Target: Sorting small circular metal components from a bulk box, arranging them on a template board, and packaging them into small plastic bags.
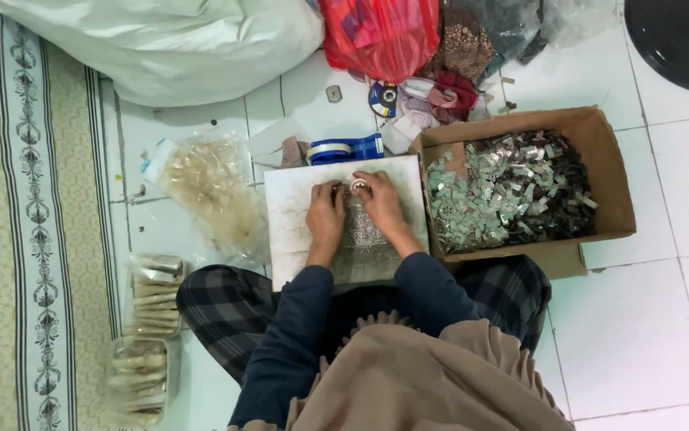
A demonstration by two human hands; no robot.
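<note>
I see both hands closed on a clear bag (358,227) of small silvery bits lying on the white board (292,207): left hand (326,215) at nine o'clock, right hand (380,203) at three. A cardboard box (612,187) of silvery scraps sits farther toward three, a tape dispenser (346,149) at twelve.
</note>
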